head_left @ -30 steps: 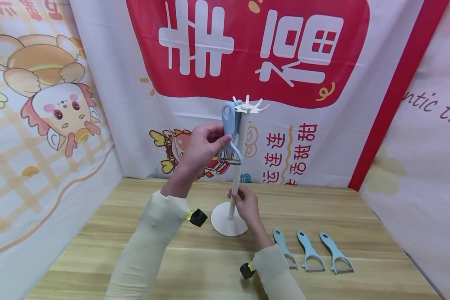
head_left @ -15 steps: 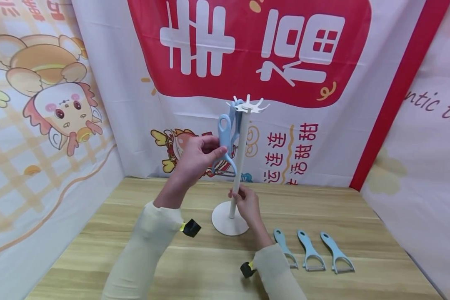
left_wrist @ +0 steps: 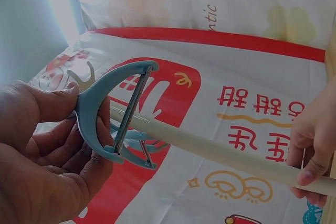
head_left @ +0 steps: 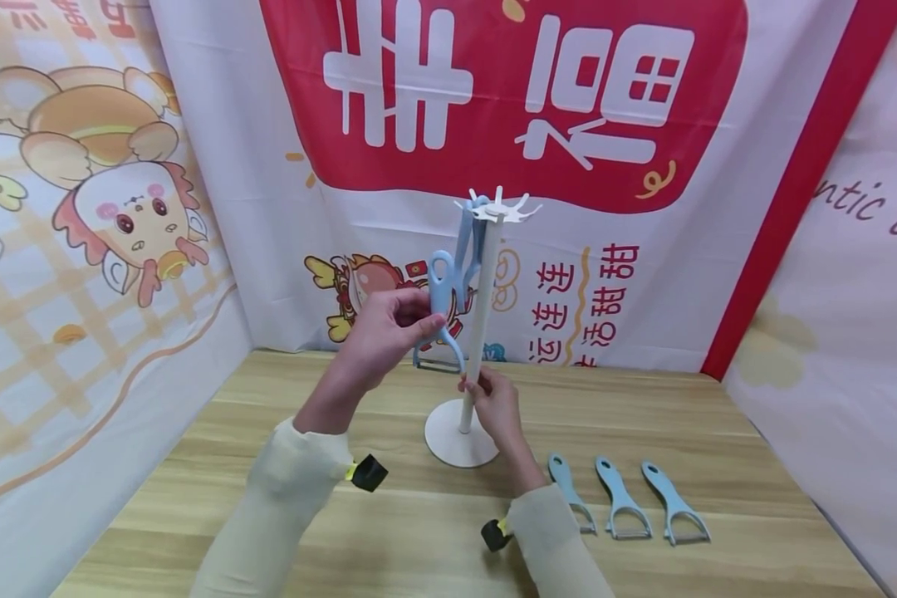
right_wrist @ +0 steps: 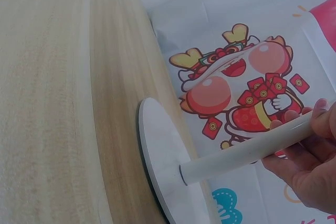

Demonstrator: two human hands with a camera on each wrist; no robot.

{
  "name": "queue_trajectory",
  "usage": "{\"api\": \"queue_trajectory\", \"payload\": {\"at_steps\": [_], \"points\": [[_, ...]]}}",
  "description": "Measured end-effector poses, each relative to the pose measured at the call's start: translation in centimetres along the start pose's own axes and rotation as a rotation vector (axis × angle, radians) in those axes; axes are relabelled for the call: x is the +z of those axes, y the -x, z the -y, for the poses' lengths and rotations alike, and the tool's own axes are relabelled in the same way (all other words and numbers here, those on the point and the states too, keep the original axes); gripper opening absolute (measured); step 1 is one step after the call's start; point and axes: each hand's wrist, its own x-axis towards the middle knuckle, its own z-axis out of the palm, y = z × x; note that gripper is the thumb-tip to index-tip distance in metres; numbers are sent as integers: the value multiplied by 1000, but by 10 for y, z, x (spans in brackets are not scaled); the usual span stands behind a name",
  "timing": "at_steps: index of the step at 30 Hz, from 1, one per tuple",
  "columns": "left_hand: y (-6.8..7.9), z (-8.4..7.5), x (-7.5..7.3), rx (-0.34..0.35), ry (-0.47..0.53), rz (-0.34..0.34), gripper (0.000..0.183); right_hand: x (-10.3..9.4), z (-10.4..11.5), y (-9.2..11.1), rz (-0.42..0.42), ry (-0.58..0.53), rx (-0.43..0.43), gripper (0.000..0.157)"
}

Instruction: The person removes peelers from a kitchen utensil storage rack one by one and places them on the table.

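Observation:
My left hand (head_left: 377, 336) pinches the handle of a light blue peeler (head_left: 440, 286), left of the white stand and below its hooks. In the left wrist view the blade end of this peeler (left_wrist: 90, 106) faces away from the palm. Low on the pole (head_left: 482, 316), my right hand (head_left: 497, 407) grips it; in the right wrist view the fingers wrap the pole (right_wrist: 236, 157) above the round base (right_wrist: 163, 150). From the hooked top (head_left: 502, 211) hang light blue peelers (head_left: 465, 241), overlapping one another on the left side of the stand.
Three more light blue peelers lie in a row on the wooden table at the right: a left one (head_left: 561, 475), a middle one (head_left: 613, 486) and a right one (head_left: 665, 490). Printed cloth walls (head_left: 643, 299) enclose the table at the back and sides.
My left hand has brought its peeler down and slightly left, from beside the hooks to lower along the pole. The right hand keeps its grip on the pole.

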Motion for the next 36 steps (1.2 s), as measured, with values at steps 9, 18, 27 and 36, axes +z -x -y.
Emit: {"api": "queue_trajectory", "payload": {"at_steps": [9, 18, 27, 36], "points": [[11, 7, 0, -53, -31, 9, 29, -1, 1, 0, -18, 18, -30, 21], [22, 28, -1, -105, -66, 4, 28, -1, 0, 0, -19, 12, -29, 19], [36, 53, -6, -182, -92, 5, 27, 1, -1, 0, -21, -2, -3, 14], [48, 73, -7, -254, -76, -2, 27, 1, 1, 1, -18, -26, 3, 13]]}}
